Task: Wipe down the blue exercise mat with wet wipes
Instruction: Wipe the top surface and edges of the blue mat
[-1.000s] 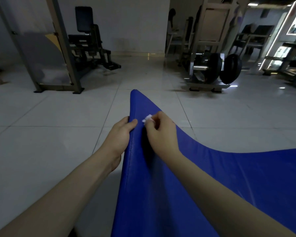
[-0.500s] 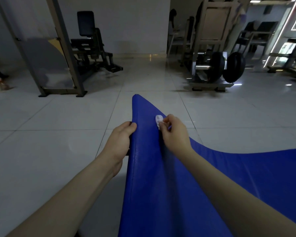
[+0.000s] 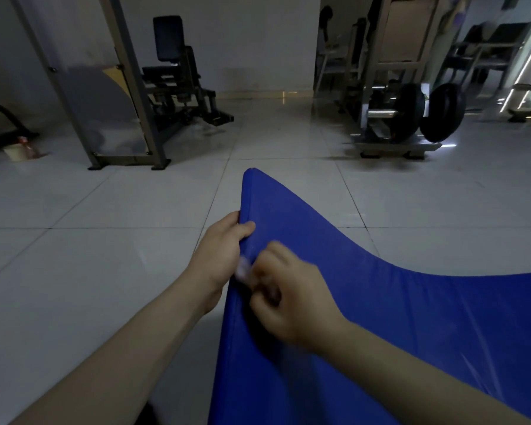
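The blue exercise mat (image 3: 380, 317) is lifted at its left edge, its corner pointing up at the centre of the view, the rest sloping down to the right. My left hand (image 3: 219, 250) grips that raised left edge, thumb on the top face. My right hand (image 3: 285, 299) is blurred by motion and pinches a small white wet wipe (image 3: 243, 268) against the mat close to the left edge, just below my left hand.
White tiled floor (image 3: 105, 256) surrounds the mat. A metal frame (image 3: 126, 87) and a black seat machine (image 3: 178, 81) stand at the back left. A rack with black weight plates (image 3: 411, 118) is at the back right. A small container (image 3: 19, 151) sits far left.
My right hand has swept the wipe from near the upper middle of the mat back down toward me along the left edge. My left hand keeps its grip on the edge.
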